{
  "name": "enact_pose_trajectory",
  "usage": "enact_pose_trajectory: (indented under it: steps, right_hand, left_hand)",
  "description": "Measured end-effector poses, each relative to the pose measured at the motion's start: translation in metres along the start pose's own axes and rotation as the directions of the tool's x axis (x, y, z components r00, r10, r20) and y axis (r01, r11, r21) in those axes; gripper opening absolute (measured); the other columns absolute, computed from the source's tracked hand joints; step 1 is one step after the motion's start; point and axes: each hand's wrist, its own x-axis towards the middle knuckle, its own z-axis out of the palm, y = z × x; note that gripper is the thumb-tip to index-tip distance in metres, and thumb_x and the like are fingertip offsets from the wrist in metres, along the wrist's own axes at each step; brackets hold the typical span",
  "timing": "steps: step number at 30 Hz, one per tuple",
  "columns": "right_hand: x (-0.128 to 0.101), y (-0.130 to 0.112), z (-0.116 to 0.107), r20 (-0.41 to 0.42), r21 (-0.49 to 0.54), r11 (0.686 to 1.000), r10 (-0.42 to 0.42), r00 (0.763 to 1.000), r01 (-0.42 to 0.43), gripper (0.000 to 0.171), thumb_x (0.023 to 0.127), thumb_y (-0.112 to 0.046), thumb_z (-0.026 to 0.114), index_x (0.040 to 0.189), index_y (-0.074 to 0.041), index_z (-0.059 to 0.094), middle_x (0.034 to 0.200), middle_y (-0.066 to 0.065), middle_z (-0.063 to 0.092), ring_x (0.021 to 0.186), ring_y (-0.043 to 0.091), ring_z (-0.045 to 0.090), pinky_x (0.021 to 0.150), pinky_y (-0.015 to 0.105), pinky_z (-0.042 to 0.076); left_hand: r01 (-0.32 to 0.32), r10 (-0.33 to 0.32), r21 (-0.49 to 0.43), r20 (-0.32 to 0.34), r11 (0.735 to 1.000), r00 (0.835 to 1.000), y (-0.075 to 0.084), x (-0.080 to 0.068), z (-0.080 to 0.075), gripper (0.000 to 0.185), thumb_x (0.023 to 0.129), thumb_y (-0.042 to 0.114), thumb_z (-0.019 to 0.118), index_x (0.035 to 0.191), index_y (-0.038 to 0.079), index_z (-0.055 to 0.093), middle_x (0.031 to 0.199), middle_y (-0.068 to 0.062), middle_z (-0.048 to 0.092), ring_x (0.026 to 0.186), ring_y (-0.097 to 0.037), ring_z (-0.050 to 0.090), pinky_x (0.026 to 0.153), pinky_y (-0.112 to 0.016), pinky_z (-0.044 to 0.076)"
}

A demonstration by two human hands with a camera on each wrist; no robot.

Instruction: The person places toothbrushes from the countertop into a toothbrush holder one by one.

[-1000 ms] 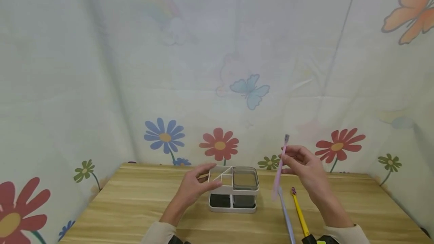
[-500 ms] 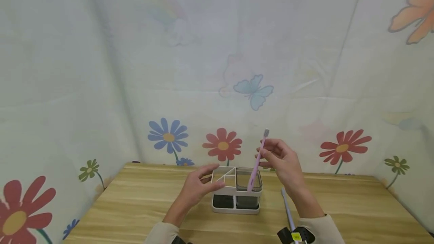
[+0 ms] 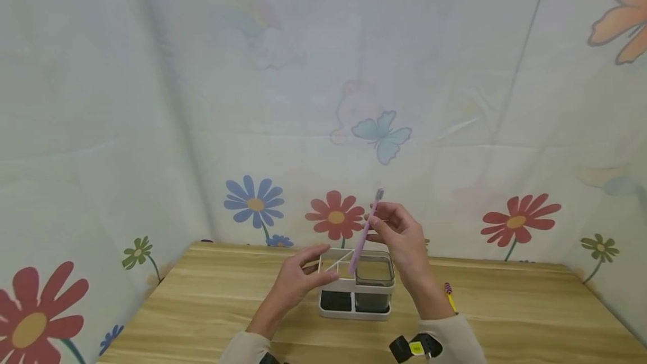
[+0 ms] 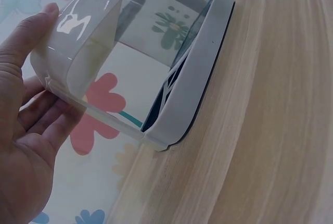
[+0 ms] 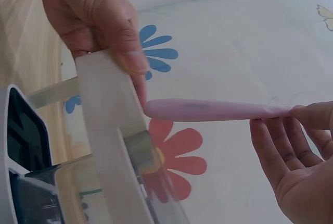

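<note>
Grips the left end of the white holder (image 3: 349, 285), on the tabletop (image 3: 217, 285), between thumb and fingers of the left hand (image 3: 295, 275). Pinches the pink toothbrush (image 3: 362, 239) in the right hand (image 3: 402, 239), tilted with bristles up, just above the holder. Has a flowery cloth (image 3: 283, 105) behind.

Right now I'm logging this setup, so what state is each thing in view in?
Pink brush: tilted, bristles up, handle end above the holder
Right hand: pinching the pink brush
Holder: upright on the table
Left hand: gripping the holder
Cup: open-topped, in the holder
Yellow brush: on the table, partly hidden
Backdrop: hanging, creased
</note>
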Motion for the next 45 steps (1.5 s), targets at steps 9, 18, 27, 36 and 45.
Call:
enact_pose_trajectory:
  steps: [9, 18, 27, 36, 45]
  right_hand:
    - [0.001, 0.017, 0.009, 0.009, -0.024, 0.999, 0.039, 0.999, -0.039, 0.024, 0.103, -0.002, 0.069, 0.126, 0.001, 0.066, 0.113, 0.017, 0.071, 0.101, 0.033, 0.072, 0.087, 0.051, 0.064]
    - [-0.005, 0.032, 0.011, 0.086, -0.075, 0.995, 0.067, 0.994, -0.06, 0.021, 0.102, -0.002, 0.07, 0.123, -0.003, 0.069, 0.11, 0.018, 0.067, 0.095, 0.028, 0.073, 0.084, 0.05, 0.066]
    - [-0.008, 0.045, 0.012, 0.113, -0.142, 0.987, 0.094, 0.989, -0.077, 0.023, 0.1, 0.002, 0.07, 0.123, 0.002, 0.068, 0.106, 0.017, 0.069, 0.091, 0.026, 0.073, 0.08, 0.043, 0.066]
    - [-0.007, 0.045, 0.008, 0.164, -0.226, 0.974, 0.067, 0.984, -0.029, 0.026, 0.098, 0.004, 0.071, 0.124, 0.004, 0.067, 0.104, 0.016, 0.071, 0.089, 0.026, 0.071, 0.077, 0.035, 0.066]
    - [-0.011, 0.045, 0.008, 0.218, -0.283, 0.959, 0.093, 0.972, -0.029, 0.021, 0.102, -0.005, 0.072, 0.121, 0.002, 0.069, 0.107, 0.013, 0.071, 0.097, 0.027, 0.069, 0.088, 0.043, 0.065]
  left_hand:
    - [-0.012, 0.012, 0.003, -0.018, 1.0, 1.0, 0.0, 0.001, 0.0, 0.061, 0.087, 0.014, 0.09, 0.143, 0.007, 0.067, 0.149, -0.014, 0.06, 0.138, -0.037, 0.056, 0.112, -0.044, 0.05]
    - [-0.013, 0.013, 0.008, -0.01, 1.0, 1.0, -0.001, 0.001, 0.001, 0.06, 0.088, 0.017, 0.09, 0.143, 0.009, 0.067, 0.149, -0.013, 0.061, 0.14, -0.036, 0.054, 0.111, -0.045, 0.051]
    - [0.013, -0.013, 0.003, -0.004, 1.0, 1.0, -0.002, 0.0, 0.0, 0.059, 0.089, 0.017, 0.09, 0.143, 0.009, 0.068, 0.148, -0.013, 0.061, 0.14, -0.037, 0.054, 0.11, -0.044, 0.051]
    - [-0.01, 0.01, 0.017, 0.011, 1.0, 1.0, -0.001, 0.003, 0.0, 0.06, 0.09, 0.021, 0.089, 0.145, 0.011, 0.066, 0.15, -0.012, 0.059, 0.14, -0.034, 0.054, 0.111, -0.043, 0.051]
    - [-0.013, 0.013, 0.012, 0.005, 1.0, 1.0, -0.001, 0.002, -0.001, 0.06, 0.089, 0.019, 0.089, 0.144, 0.009, 0.067, 0.149, -0.014, 0.059, 0.139, -0.038, 0.054, 0.11, -0.043, 0.052]
